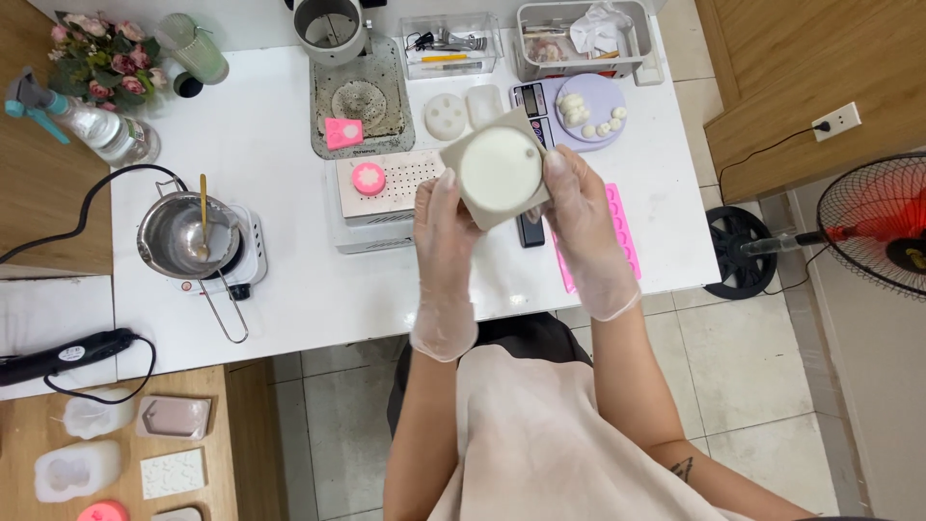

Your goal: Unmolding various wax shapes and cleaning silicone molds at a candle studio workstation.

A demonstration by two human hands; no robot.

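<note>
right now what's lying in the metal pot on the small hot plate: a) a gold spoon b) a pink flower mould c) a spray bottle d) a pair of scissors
a: a gold spoon leans inside the metal pot, its handle sticking up past the rim; the pot sits on the small white hot plate at the left of the white table.

A white worktable (289,299) crowded with craft gear: a steel pot (183,234) with a gold spoon (203,217) sits on a small hotplate (253,253), left of a perforated white block bearing a pink flower-shaped piece (367,178). Behind it — a grey tray (362,96), a lilac plate (590,112) of small white shapes, two clear bins. A pink silicone mould (622,232) lies at the right edge. Flowers (101,58) and a spray bottle (82,121) occupy the far left corner — a fan (873,227) stands on the floor.
</note>
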